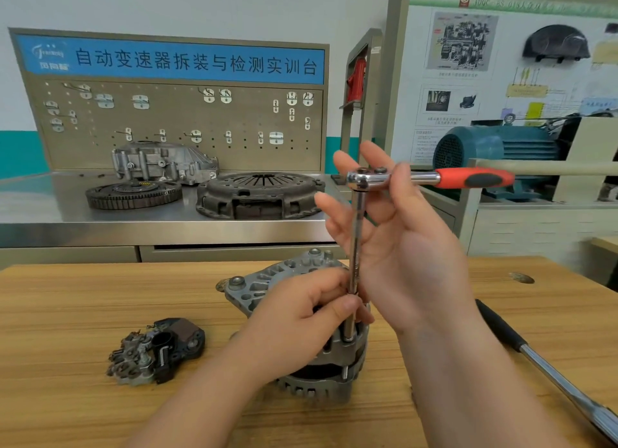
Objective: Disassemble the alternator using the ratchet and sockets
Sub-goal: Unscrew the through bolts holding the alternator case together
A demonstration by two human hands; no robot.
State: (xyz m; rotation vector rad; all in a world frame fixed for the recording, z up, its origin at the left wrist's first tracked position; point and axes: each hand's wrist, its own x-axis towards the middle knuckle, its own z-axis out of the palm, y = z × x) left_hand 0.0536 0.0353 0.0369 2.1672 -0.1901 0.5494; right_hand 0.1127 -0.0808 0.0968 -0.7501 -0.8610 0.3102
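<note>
Ideally, the left hand (301,323) pinching the extension (356,247) steadies it plumb while the right hand (401,247), loosely holding the ratchet (418,178), turns.

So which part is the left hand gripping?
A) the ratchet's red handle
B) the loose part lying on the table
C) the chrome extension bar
C: the left hand pinches the extension bar just above the alternator.

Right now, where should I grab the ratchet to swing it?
Take the ratchet by its red handle, coming from the right: it juts out level and bare on that side. The right hand pinches only the head, and the left hand steadies the extension bar below.
</note>
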